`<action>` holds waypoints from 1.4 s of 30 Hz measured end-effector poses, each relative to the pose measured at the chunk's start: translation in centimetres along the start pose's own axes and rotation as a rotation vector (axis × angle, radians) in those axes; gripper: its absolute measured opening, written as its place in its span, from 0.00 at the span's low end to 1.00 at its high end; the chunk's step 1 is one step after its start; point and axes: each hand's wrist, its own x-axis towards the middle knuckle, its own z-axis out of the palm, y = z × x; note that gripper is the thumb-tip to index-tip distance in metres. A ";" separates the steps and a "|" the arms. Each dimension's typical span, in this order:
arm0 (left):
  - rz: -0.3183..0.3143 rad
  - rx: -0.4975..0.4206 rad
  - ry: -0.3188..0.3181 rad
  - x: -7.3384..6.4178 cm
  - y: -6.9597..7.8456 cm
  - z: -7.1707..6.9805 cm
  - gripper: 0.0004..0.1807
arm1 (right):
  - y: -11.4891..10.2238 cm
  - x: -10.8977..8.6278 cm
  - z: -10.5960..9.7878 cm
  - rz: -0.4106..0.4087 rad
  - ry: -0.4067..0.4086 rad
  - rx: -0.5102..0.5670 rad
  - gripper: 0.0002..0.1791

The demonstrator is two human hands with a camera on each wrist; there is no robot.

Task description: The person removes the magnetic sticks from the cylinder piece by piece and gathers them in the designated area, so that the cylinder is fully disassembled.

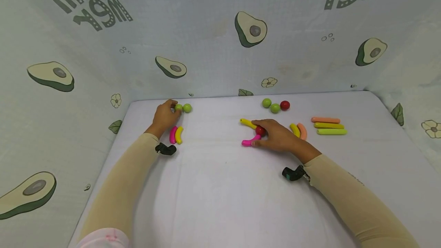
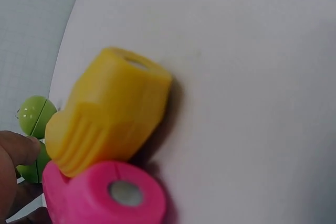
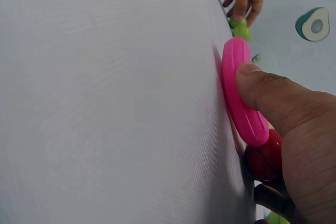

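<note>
At the far left of the table, my left hand (image 1: 166, 116) pinches a green ball (image 1: 178, 107) between thumb and fingers. A second green ball (image 1: 187, 108) touches it on the right. Below this hand, a pink curved rod (image 1: 173, 134) and a yellow curved rod (image 1: 178, 135) lie side by side; metal discs show in their ends in the left wrist view. My right hand (image 1: 277, 136) grips another pink curved rod (image 3: 239, 85) under the thumb, with its fingers at a yellow rod (image 1: 247, 123). A red ball (image 1: 260, 131) sits between those two rods at their near ends.
Behind the right hand are two green balls (image 1: 267, 103) and a red ball (image 1: 285, 105). To its right lie a yellow curved rod (image 1: 294, 129), an orange curved rod (image 1: 302, 131) and a stack-like row of straight rods (image 1: 329, 125). A printed cloth (image 1: 213, 60) hangs behind the table.
</note>
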 end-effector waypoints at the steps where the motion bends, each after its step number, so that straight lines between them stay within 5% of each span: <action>1: 0.000 0.002 0.001 0.0 0.0 0.0 0.27 | 0.0 0.0 0.0 -0.002 0.000 -0.001 0.48; 8: 0.021 0.001 0.059 -0.3 0.1 0.3 0.26 | -0.1 -0.1 -0.1 -0.013 0.000 -0.005 0.47; 15: 0.159 -0.017 0.361 -1.4 2.1 0.4 0.17 | -0.3 -0.1 0.0 0.004 -0.001 -0.004 0.48; 18: 0.230 -0.084 0.405 -2.1 3.5 0.7 0.15 | -0.4 -0.1 -0.1 0.010 -0.006 0.000 0.49; 24: 0.339 -0.109 0.288 -4.0 6.0 2.3 0.14 | -0.1 -0.1 -0.4 -0.022 -0.011 0.030 0.48; 34: 0.450 0.107 -0.090 -8.1 9.2 6.3 0.17 | 0.4 -0.1 -0.7 -0.069 -0.008 0.054 0.33; 42: 0.623 0.231 -0.235 -9.5 10.6 8.6 0.19 | 0.1 -0.1 -0.5 -0.085 0.020 0.032 0.33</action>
